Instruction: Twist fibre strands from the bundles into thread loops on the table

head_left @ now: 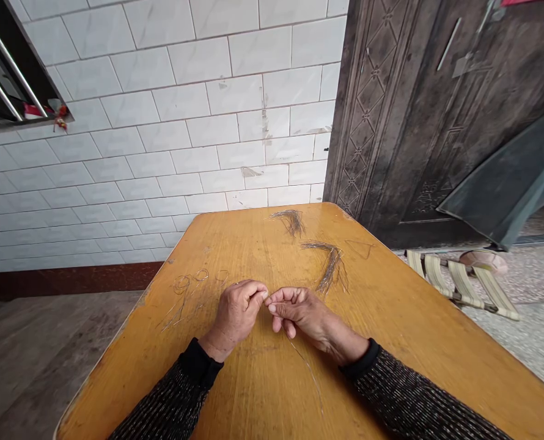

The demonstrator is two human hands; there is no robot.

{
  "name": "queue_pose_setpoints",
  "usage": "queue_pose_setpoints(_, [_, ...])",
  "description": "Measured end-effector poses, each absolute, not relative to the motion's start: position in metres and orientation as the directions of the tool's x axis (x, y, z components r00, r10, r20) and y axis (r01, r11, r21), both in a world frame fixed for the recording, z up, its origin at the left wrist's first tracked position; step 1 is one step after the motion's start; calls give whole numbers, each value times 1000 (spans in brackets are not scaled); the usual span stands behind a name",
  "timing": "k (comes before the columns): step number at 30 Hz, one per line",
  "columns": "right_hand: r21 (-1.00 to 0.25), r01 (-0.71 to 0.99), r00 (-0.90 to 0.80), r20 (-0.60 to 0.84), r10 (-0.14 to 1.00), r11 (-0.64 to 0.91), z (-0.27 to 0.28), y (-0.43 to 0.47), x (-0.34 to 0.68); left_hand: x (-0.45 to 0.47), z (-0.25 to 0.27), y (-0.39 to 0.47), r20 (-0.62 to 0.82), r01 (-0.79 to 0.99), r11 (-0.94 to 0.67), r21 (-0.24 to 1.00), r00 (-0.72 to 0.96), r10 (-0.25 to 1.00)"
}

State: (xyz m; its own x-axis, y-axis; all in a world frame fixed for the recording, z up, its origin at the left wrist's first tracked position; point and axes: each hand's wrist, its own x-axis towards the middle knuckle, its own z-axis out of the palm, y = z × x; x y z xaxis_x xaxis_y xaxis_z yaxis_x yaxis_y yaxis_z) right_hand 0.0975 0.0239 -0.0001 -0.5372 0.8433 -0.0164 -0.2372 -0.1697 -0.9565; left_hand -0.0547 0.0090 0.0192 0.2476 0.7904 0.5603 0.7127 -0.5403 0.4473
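Above the middle of the wooden table (pixel 253 391), my left hand (pixel 242 311) and my right hand (pixel 302 315) meet at the fingertips. Both pinch a thin metal wire (pixel 312 371), whose long tail curves down below my right hand toward me. Most of the wire between the fingers is hidden. To the left of my left hand lie several wires with looped ends (pixel 194 290). Beyond my right hand rests a bundle of bent wires (pixel 331 266), with a single bent wire (pixel 361 249) beside it. A second bundle of wires (pixel 293 220) lies near the far edge.
A white tiled wall (pixel 184 122) stands behind the table. On the right are a dark carved door (pixel 419 134) and a low stool with striped straps (pixel 464 281). A barred window (pixel 10 73) is at upper left.
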Motion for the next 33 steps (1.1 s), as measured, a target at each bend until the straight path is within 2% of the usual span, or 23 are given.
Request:
queue_pose_setpoints(11, [-970,-190,-502,-39,864,-154,1,21,93,-52,20,7,520,703,-504,502,220,825])
queue_pose_setpoints(20, [-975,-179,-482,-30,875,-132,-3,26,94,-55,25,10,295,477,-347,807,183,938])
queue_pose_setpoints(27, [-941,-249,-632,-21,774,-230,-5,27,97,-61,28,12,318,398,-368,840,189,929])
queue_pose_setpoints(33, [-960,-215,-591,-19,807,-180,-3,24,95,-59,27,11,287,376,-319,870,140,948])
